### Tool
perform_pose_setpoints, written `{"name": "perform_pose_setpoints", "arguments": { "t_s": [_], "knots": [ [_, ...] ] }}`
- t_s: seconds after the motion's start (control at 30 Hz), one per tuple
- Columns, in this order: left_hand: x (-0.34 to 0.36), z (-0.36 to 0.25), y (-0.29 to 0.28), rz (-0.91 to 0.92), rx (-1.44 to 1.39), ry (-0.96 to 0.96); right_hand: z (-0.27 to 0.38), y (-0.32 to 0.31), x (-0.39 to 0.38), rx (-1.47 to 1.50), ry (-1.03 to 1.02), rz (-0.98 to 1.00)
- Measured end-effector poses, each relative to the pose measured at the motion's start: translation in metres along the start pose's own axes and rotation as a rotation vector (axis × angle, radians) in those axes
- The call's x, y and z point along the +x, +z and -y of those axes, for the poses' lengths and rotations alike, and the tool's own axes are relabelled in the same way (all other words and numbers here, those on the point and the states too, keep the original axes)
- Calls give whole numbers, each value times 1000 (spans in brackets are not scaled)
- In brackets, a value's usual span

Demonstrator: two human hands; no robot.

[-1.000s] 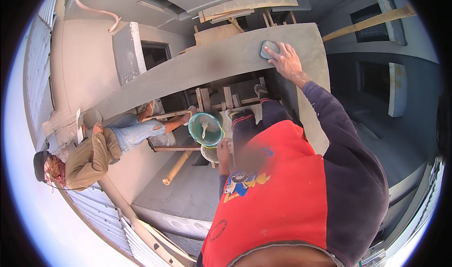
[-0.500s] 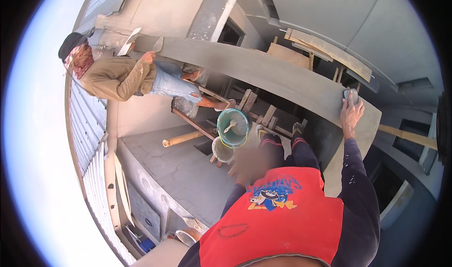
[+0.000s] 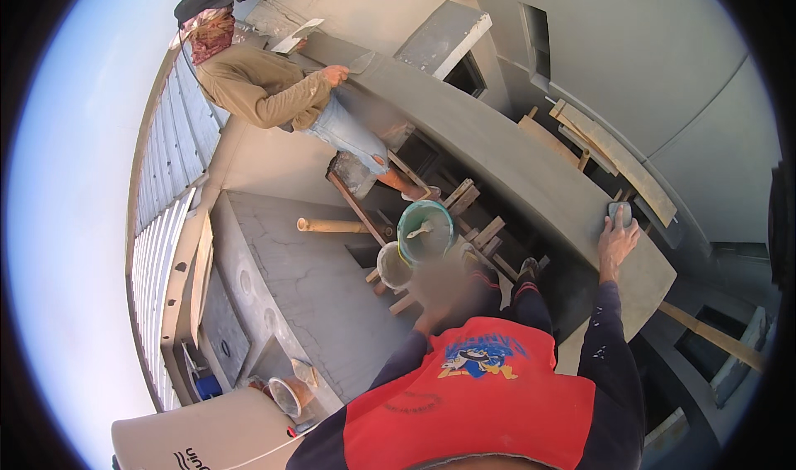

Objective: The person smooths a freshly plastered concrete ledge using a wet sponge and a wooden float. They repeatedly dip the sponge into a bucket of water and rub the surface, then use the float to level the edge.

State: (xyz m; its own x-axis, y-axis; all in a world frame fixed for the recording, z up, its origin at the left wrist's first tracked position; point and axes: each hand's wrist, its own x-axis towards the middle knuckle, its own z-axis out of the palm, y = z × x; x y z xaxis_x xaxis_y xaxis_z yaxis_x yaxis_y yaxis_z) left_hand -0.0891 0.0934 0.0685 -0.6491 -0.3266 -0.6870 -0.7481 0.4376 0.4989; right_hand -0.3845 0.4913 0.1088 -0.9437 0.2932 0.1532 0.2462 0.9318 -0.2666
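Observation:
My right hand (image 3: 618,246) is closed round a small grey sponge-like block (image 3: 619,213), pressed on the top of a grey plastered ledge (image 3: 531,172) close to its far edge and right end. My left hand (image 3: 431,317) is low in front of my body, below the buckets. A blurred patch covers its fingers, so what it holds, if anything, is hidden. Nearest it are a green bucket (image 3: 412,213) with a pale-handled tool (image 3: 419,230) inside and a smaller whitish bucket (image 3: 390,263) beside it.
A co-worker (image 3: 265,84) stands at the ledge's far left with a trowel (image 3: 361,62) and a pale flat board (image 3: 297,35). Wooden scaffold pieces (image 3: 489,234) lie around my feet. A bamboo pole (image 3: 332,225) juts out left of the buckets. Planks (image 3: 613,155) run beyond the ledge.
The view has turned, and a beige rounded tank now shows at lower left. My right hand keeps the grey block on the ledge near its far edge. The co-worker stays at the ledge.

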Motion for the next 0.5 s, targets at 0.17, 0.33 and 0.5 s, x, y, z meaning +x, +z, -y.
{"name": "perform_pose_setpoints", "arguments": {
  "t_s": [0.17,0.33,0.5],
  "knots": [
    [-4,12,-5,13,-170,-72,24,-27,-56,137,-406,213],
    [-9,-12,-13,-7,-338,-166,-81,-25,-21,-36,71,26],
    [8,9,-10,172,-195,-61,15,-7,-42,81,-206,23]
  ]
}}
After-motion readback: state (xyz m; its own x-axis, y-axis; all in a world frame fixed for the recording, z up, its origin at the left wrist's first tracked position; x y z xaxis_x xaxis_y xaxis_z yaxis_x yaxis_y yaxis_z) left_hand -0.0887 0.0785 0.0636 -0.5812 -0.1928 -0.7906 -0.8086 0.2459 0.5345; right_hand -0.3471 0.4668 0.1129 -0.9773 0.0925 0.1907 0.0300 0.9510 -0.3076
